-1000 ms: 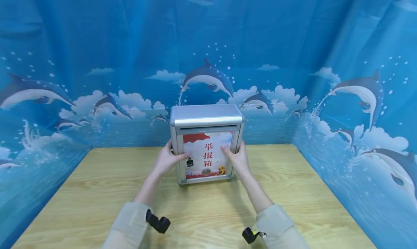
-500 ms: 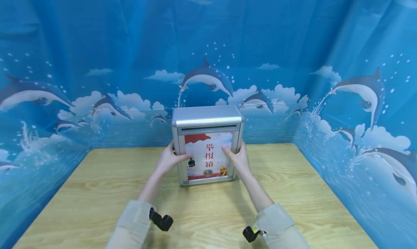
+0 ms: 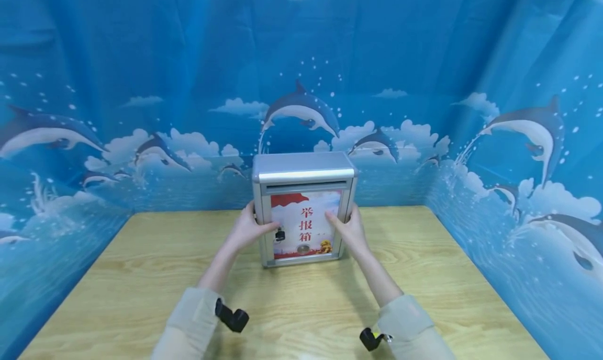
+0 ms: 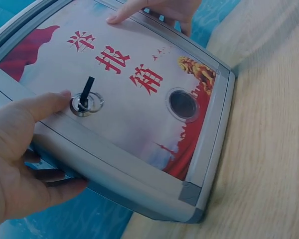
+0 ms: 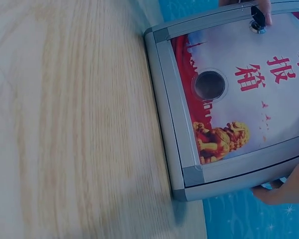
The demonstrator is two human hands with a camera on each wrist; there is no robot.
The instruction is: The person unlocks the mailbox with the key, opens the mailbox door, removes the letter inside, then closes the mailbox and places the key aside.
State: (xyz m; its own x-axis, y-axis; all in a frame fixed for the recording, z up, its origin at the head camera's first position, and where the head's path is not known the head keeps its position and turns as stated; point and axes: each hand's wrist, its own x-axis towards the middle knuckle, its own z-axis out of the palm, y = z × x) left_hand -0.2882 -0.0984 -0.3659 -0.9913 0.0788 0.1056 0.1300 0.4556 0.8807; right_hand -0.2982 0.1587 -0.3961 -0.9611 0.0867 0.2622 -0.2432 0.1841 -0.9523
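The silver box [image 3: 303,162] stands on the surface [image 3: 301,307], the left hand [image 3: 247,229] and right hand [image 3: 349,231] each in a half-closed grip on its sides, so squeezing evenly and keeping off the key [image 4: 87,89] should hold it steady.

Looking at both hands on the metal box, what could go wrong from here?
The left hand has its thumb right by the key sticking out of the lock, so it might bump or turn it. The metal box is held by its sides; should the right hand slip, it could tip towards the table.
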